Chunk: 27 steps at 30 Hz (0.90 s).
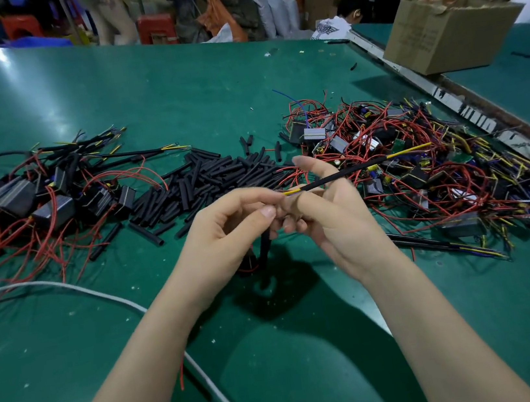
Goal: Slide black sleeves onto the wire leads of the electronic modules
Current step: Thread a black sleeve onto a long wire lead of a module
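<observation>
— While both hands meet above the table (144,81), where's the sleeve (341,174)?
— On the yellow lead (408,150), right hand (330,212) pinching it; left hand (227,230) grips the lead's near end.

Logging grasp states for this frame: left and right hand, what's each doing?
Left hand: fingers pinch the yellow wire lead.
Right hand: fingers curled round the black sleeve on that lead.
</observation>
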Tool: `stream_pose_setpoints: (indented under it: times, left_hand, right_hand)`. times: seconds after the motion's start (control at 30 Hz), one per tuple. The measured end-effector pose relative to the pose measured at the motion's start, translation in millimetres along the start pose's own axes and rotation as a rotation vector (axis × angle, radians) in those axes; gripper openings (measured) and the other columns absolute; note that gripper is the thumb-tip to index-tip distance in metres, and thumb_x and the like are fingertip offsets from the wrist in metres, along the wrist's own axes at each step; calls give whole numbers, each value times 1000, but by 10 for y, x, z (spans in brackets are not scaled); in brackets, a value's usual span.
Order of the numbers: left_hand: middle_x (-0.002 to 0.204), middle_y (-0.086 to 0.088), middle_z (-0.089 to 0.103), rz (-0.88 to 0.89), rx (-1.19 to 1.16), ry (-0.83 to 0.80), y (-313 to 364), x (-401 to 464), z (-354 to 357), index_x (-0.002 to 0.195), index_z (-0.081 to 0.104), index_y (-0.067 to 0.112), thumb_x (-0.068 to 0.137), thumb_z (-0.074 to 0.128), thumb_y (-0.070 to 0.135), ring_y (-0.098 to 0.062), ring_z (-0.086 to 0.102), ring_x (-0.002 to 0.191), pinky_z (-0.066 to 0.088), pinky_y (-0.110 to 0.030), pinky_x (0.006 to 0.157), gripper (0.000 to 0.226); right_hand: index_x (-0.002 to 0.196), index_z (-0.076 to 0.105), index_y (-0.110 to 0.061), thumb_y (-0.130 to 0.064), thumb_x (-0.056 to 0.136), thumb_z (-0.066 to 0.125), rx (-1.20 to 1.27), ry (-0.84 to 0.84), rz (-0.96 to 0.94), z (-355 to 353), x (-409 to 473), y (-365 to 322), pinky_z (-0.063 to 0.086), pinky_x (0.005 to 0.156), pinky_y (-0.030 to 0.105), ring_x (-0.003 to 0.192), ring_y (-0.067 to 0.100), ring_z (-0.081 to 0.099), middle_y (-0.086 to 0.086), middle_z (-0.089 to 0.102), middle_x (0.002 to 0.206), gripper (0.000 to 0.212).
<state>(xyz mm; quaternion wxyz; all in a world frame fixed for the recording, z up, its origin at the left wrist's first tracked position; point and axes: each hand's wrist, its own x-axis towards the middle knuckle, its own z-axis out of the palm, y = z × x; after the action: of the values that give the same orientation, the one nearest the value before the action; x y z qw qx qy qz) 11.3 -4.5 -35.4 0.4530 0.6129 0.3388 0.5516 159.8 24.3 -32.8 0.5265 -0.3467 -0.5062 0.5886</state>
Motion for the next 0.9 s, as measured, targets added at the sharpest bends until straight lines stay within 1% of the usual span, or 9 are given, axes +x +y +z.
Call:
stream_pose_setpoints:
  times: [0.1, 0.13, 0.2, 0.3, 0.4, 0.6, 0.7, 0.8, 0.9]
  left_hand:
    - [65, 10, 65, -99, -44, 90, -15, 25, 16, 90, 57, 18, 91, 55, 10, -3, 59, 56, 41, -12, 53, 8]
    - [62, 8, 64, -142, -43, 112, -21, 32, 15, 84, 57, 20, 91, 56, 14, -5, 58, 54, 40, -15, 52, 10]
    - [58, 4, 63, -209, -31, 128, -40, 40, 6, 70, 57, 23, 93, 54, 20, -9, 57, 52, 39, -16, 50, 24]
    - [56, 2, 61, -249, 2, 120, -41, 46, 5, 70, 56, 16, 88, 57, 31, -7, 54, 50, 39, -13, 48, 24]
    - [54, 5, 61, -230, 50, 83, -34, 49, 0, 72, 57, 12, 82, 58, 35, -3, 51, 49, 38, -11, 49, 25]
    - [56, 7, 56, -131, 178, 17, -60, 26, -73, 79, 59, 13, 81, 60, 39, -5, 45, 49, 36, -16, 47, 27]
    - [61, 13, 52, -18, 395, 46, -106, 10, -106, 79, 57, 21, 86, 61, 42, -8, 45, 57, 38, -25, 54, 23]
    - [58, 13, 51, -8, 447, 44, -106, 13, -101, 80, 57, 22, 88, 58, 43, -6, 42, 54, 36, -22, 52, 22]
    - [52, 10, 52, -130, 276, 27, -76, 35, -87, 78, 59, 18, 92, 54, 30, -3, 42, 45, 34, -15, 45, 19]
  right_hand:
    - [115, 41, -26, 2, 72, 58, -93, -15, -57, 12, -12, -22, 43, 50, 18, 47, 12, 56, 4, 68, 64, 54]
    - [115, 41, -26, 7, 75, 59, -114, -27, -70, 16, -18, -27, 45, 51, 18, 47, 12, 57, 3, 69, 64, 55]
    - [117, 39, -25, 16, 82, 56, -152, -54, -89, 25, -39, -29, 49, 55, 20, 49, 11, 58, 2, 70, 66, 57]
    - [121, 39, -22, 16, 84, 57, -172, -61, -108, 43, -64, -26, 50, 59, 22, 51, 12, 58, 2, 68, 68, 57]
    - [121, 39, -23, 16, 83, 58, -173, -64, -121, 63, -77, -39, 50, 58, 21, 52, 11, 58, -2, 67, 67, 57]
    - [119, 41, -25, 18, 80, 54, -175, -41, -135, 33, -56, -51, 50, 59, 21, 51, 12, 57, 1, 67, 64, 59]
    - [117, 46, -24, 2, 73, 58, -191, -30, -115, 27, -56, -32, 50, 59, 20, 54, 10, 58, 1, 67, 65, 53]
    - [118, 48, -29, -8, 74, 64, -339, 12, -199, 8, -62, -4, 52, 70, 29, 72, 12, 62, -3, 68, 80, 51]
    - [121, 47, -36, -12, 80, 69, -469, -34, -348, -41, -62, -18, 44, 68, 27, 88, 8, 58, -10, 64, 111, 53]
